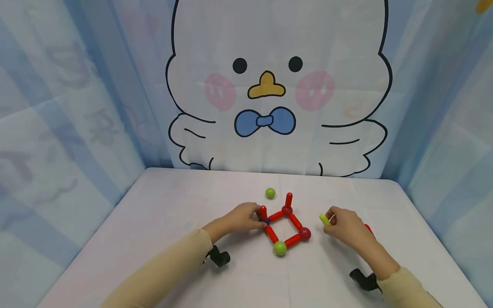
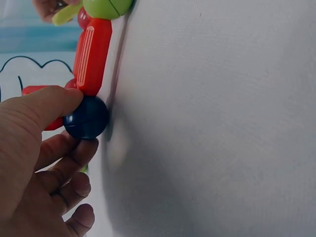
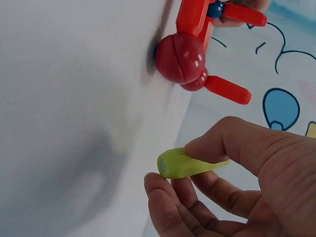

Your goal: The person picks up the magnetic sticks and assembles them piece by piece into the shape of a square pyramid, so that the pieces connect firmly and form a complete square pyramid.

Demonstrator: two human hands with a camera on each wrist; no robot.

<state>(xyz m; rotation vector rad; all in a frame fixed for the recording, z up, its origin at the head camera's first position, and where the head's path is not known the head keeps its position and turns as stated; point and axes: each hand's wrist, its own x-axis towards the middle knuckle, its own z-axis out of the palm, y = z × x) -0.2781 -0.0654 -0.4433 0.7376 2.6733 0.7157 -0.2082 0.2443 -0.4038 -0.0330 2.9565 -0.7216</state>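
Observation:
A four-sided frame of red rods (image 1: 295, 221) stands on the table, with balls at its corners. Its near corner is a green ball (image 1: 280, 248); a crimson ball (image 1: 305, 233) sits at the right and another crimson ball (image 1: 286, 210) at the back. My left hand (image 1: 242, 217) pinches the dark blue ball (image 2: 86, 118) at the left corner between thumb and fingers. One red rod (image 1: 289, 200) sticks up from the back ball, another red rod (image 1: 263, 211) from the blue one. Right of the frame, apart from it, my right hand (image 1: 346, 226) pinches a yellow-green rod (image 3: 185, 163) with a round grey spot on its end.
A loose green ball (image 1: 270, 193) lies behind the frame. Beyond my right hand a red piece (image 1: 369, 229) shows, mostly hidden. The white table (image 1: 185, 192) ends at a printed curtain (image 1: 265, 154) at the back, with more curtain along both sides.

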